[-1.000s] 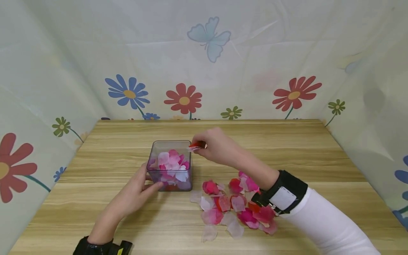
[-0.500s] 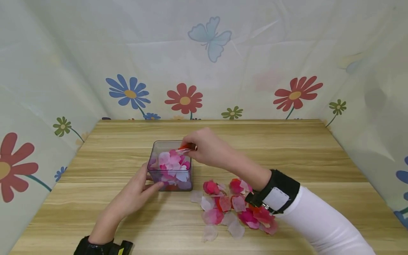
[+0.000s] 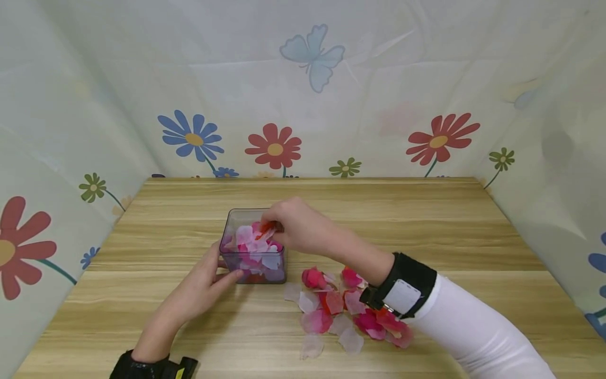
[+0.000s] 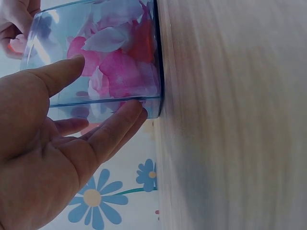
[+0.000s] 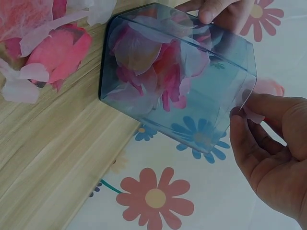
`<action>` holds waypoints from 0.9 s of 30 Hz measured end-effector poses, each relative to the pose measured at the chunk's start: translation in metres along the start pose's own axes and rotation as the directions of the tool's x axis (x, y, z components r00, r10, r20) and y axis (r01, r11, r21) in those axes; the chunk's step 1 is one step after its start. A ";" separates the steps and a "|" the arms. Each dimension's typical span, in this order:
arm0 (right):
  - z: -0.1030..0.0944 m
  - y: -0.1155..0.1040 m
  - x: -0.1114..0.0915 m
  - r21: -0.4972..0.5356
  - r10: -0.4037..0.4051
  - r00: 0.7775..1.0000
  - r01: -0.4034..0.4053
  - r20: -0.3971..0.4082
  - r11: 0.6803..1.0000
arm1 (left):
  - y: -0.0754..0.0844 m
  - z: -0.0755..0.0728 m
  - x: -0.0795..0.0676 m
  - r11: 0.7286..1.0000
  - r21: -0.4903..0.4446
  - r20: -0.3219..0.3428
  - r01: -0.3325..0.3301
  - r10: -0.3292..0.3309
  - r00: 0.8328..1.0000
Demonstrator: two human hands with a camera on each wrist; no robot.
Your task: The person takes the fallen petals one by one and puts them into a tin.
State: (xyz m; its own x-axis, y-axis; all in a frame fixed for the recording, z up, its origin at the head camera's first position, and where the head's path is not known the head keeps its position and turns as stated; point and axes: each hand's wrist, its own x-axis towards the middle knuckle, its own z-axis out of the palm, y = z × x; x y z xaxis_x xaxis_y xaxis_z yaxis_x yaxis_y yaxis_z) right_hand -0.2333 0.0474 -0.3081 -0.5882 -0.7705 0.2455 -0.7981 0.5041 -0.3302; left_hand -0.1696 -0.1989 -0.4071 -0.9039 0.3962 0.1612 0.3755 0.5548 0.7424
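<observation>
A clear, grey-tinted plastic box (image 3: 253, 268), open at the top, holds pink, white and red artificial petals (image 4: 120, 72). My left hand (image 3: 203, 287) holds its near left corner, the thumb on the front wall and the fingers along the left side. Over the box's right rim, my right hand (image 3: 303, 226) pinches a red petal and pale petals (image 5: 254, 116) between thumb and fingertips, just above the heap inside. In the right wrist view the fingertips are at the box's rim, and part of the held petals is hidden behind them.
A loose spread of pink, red and white petals (image 3: 331, 310) lies on the wooden table (image 3: 426, 221), right of the box and partly under the right wrist. A flower-printed cloth (image 3: 379, 105) hangs behind the table and on both sides.
My right hand has moved left from beside the rim, over the box, and lowered with the pinched petals toward the heap. My left hand and the box have stayed in place.
</observation>
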 end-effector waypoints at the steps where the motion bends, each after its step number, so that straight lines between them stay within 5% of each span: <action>1: 0.000 0.000 0.000 0.001 -0.002 1.000 0.002 0.000 1.000 | 0.000 0.000 0.000 1.000 0.001 0.001 0.000 0.000 1.000; 14: 0.000 0.002 -0.003 0.036 0.030 0.999 -0.030 0.012 0.999 | -0.002 0.000 0.000 1.000 -0.012 -0.004 -0.015 0.015 1.000; 27: -0.002 0.017 -0.016 0.060 0.088 0.989 -0.082 -0.116 0.995 | -0.001 0.000 -0.001 1.000 -0.003 -0.010 0.000 0.000 1.000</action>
State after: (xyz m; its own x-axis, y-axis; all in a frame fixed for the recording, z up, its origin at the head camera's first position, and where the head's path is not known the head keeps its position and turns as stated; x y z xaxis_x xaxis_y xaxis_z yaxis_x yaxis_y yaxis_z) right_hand -0.2380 0.0690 -0.3157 -0.6677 -0.6725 0.3193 -0.7378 0.5410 -0.4036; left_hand -0.1697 -0.2001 -0.4081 -0.9060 0.3886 0.1680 0.3750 0.5524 0.7445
